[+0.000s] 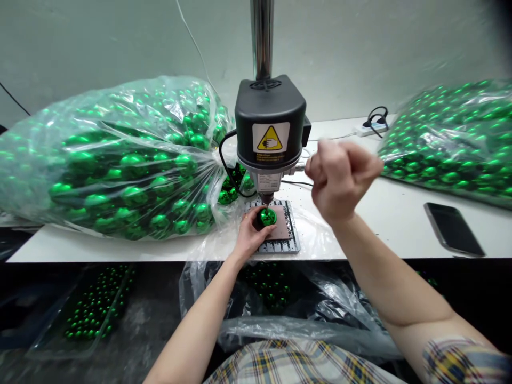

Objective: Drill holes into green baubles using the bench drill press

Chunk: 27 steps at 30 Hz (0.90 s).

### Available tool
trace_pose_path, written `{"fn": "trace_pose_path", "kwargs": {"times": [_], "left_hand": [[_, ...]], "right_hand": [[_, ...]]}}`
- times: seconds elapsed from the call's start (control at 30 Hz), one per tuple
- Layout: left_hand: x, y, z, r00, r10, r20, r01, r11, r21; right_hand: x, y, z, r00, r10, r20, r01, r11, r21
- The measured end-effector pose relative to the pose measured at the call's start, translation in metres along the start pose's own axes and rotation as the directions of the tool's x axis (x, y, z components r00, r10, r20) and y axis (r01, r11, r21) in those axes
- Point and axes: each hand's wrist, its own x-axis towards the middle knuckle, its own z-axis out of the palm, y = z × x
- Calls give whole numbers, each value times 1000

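Note:
A shiny green ball (pixel 268 217) rests on a pinkish pad (pixel 282 224) over the slotted metal base (pixel 295 242) of a small drill press (pixel 270 120). Thumb and fingers of my left hand (pixel 253 232) grip the ball from its left side. The bit comes down onto the ball's top; whether it has gone in I cannot tell. To the right of the motor housing, my right hand (pixel 340 178) is closed in a fist on the drill press handle (pixel 298 167), whose grip end is hidden inside it.
Large clear bags of green balls (pixel 132 165) (pixel 452 144) lie left and right. A phone (pixel 455 229) and a power strip (pixel 370 128) are on the white table (pixel 384 213). Below its edge are an open plastic bag (pixel 336 288) and a clear bin (pixel 94 314) with more balls.

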Motion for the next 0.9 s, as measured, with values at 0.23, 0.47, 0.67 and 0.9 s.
{"fn": "trace_pose_path", "kwargs": {"times": [0.23, 0.47, 0.67, 0.9], "left_hand": [[-40, 41, -23, 998, 68, -6, -61, 929, 366], [0, 62, -62, 980, 152, 129, -199, 779, 594], [85, 18, -60, 973, -9, -230, 198, 545, 815], [75, 28, -73, 981, 63, -186, 94, 681, 727]], "right_hand": [[64, -2, 18, 952, 304, 45, -307, 937, 165], [56, -2, 19, 959, 284, 10, -280, 936, 214], [58, -1, 19, 967, 253, 12, -251, 948, 194], [58, -2, 20, 967, 254, -5, -248, 946, 211]]}}
